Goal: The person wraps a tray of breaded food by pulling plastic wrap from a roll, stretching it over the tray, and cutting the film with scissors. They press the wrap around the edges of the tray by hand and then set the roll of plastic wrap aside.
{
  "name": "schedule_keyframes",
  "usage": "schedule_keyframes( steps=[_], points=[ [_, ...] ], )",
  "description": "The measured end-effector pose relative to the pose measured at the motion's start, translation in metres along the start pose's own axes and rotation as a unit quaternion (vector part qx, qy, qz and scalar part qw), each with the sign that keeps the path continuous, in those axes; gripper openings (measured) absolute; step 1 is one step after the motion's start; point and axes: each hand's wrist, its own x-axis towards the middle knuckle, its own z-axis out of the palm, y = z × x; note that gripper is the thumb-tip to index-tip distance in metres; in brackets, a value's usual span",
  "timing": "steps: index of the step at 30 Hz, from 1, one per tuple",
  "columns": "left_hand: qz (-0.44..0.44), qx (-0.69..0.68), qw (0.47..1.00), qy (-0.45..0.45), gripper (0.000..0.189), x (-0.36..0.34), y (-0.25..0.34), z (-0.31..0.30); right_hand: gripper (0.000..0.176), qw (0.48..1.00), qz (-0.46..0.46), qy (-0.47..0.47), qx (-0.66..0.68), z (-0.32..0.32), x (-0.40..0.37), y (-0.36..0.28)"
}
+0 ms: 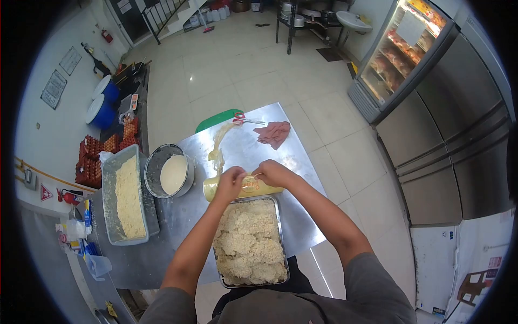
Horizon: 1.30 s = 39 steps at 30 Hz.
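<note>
A yellowish roll of plastic film (211, 189) with red lettering lies across the metal table, just beyond a metal tray (282, 243) heaped with crumb-coated food. My left hand (231, 182) is closed, its fingertips pinching at the film on the roll's upper side. Close beside it, my right hand (272, 174) is also closed, with thumb and fingers pinched on the film edge. The exact grip is partly hidden by my knuckles. A crumpled strip of yellowish film (217, 147) lies past my left hand.
Red-handled scissors (239, 118) and a reddish-brown cloth (273, 134) lie at the table's far end. To the left stand a bowl of pale batter (189, 181) and a grey tub (111, 216) of crumbs or flour. A green object (213, 120) shows behind the table edge.
</note>
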Motion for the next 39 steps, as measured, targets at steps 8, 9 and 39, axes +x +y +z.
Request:
schedule_keyframes(
  steps=[8,9,39],
  points=[
    [0.048,0.24,0.969,0.043,0.023,-0.051,-0.026,-0.071,0.028,0.999,-0.02,-0.016,0.029,0.001,0.009,0.008],
    [0.053,0.227,0.972,0.028,0.028,-0.051,-0.031,-0.075,0.028,0.998,-0.017,-0.055,0.018,-0.004,0.009,0.007],
    [0.21,0.198,0.953,0.088,0.008,-0.011,-0.062,-0.057,0.02,0.931,0.149,0.227,0.244,0.022,0.047,0.059]
  ],
)
